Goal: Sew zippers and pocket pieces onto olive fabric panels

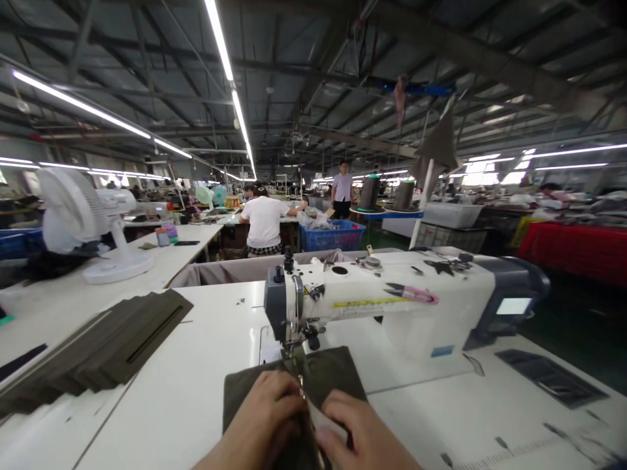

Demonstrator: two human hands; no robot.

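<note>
A dark olive fabric piece (340,369) lies on the sewing machine bed, its far edge under the presser foot area of the white sewing machine (411,326). Down its middle runs a narrow line with a metallic glint, which looks like a zipper (302,386). My left hand (267,414) presses on the fabric left of this line, fingers curled in and partly hidden. On the other side my right hand (360,427) pinches a pale strip (326,421) beside the line, thumb and fingers closed on it. The fabric's near end is hidden between my hands.
A fanned stack of olive fabric pieces (102,346) lies at left. Behind it stand a white fan (117,241) and a phone (187,243). Pink-handled thread snips (416,294) rest on the machine. Beyond are a blue basket (333,238), thread cones (371,194) and two people.
</note>
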